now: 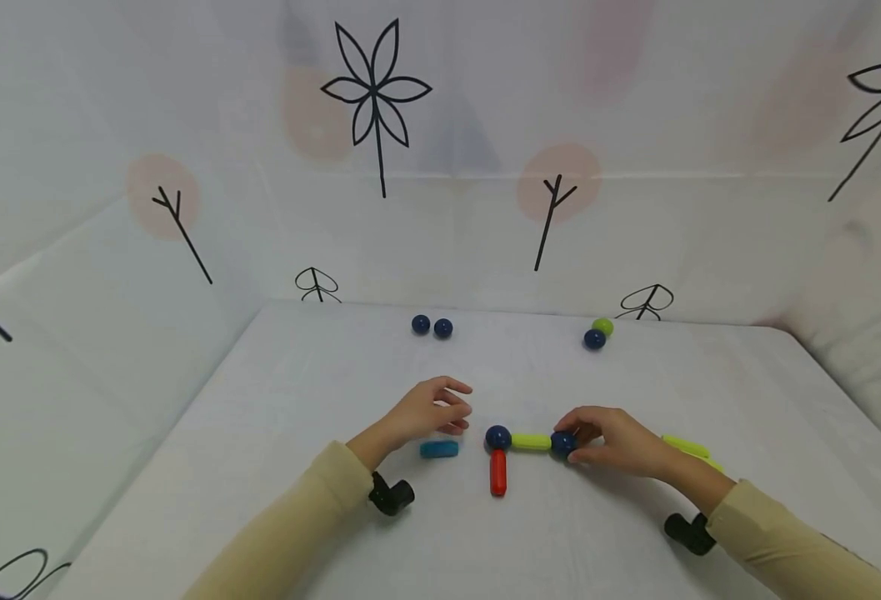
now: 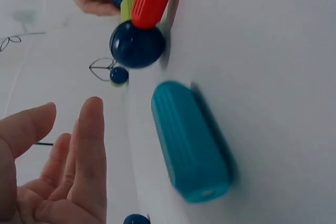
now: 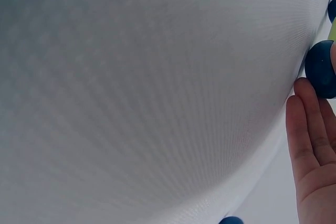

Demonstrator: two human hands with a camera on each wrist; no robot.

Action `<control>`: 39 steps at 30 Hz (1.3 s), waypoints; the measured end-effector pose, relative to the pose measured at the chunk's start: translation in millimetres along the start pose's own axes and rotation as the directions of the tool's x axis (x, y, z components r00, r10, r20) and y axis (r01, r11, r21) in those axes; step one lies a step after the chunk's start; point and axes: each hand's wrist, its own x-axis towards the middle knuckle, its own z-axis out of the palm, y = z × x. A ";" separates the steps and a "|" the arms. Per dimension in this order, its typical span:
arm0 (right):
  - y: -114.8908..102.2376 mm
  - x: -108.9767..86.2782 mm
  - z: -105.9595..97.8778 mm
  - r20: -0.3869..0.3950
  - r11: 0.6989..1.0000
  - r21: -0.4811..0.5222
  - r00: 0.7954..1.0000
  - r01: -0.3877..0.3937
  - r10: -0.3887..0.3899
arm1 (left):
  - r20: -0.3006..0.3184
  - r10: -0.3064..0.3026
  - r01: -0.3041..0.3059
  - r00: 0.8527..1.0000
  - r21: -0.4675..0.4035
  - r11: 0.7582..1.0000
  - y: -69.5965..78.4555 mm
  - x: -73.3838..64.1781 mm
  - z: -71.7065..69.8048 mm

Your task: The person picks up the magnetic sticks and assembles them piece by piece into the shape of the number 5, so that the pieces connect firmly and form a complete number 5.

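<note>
A dark blue ball (image 1: 498,437) joins a yellow-green rod (image 1: 532,442) and a red rod (image 1: 498,473) at a corner. At the yellow-green rod's other end is a second dark blue ball (image 1: 563,445), which my right hand (image 1: 620,442) grips between thumb and fingers. In the right wrist view, fingertips lie against that ball (image 3: 321,69). My left hand (image 1: 432,408) is raised over the table with relaxed fingers and holds nothing. Just below it lies a loose blue rod (image 1: 438,450), seen close up as a teal-blue grooved rod (image 2: 189,142) in the left wrist view.
Two dark blue balls (image 1: 432,326) sit at the table's back. Farther right, a green ball (image 1: 603,327) stands beside another dark blue ball (image 1: 594,339). Yellow-green rods (image 1: 685,446) lie behind my right wrist. A patterned white cloth (image 1: 448,233) hangs behind the table.
</note>
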 end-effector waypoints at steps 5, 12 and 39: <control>0.6 0.6 0.1 -0.003 1.000 -0.001 1.000 -0.005 0.005 | -0.068 0.029 -0.028 0.997 0.026 0.999 -1.1 8.8 -18.9; 1.4 0.9 0.1 -0.003 1.000 -0.004 1.000 -0.008 0.008 | -0.179 0.005 0.008 0.984 0.071 0.997 -7.6 20.5 -37.5; 0.2 1.0 0.2 -0.002 1.000 0.003 1.000 -0.018 0.018 | -0.459 -0.052 0.047 0.887 -0.024 0.999 -25.7 93.1 -67.7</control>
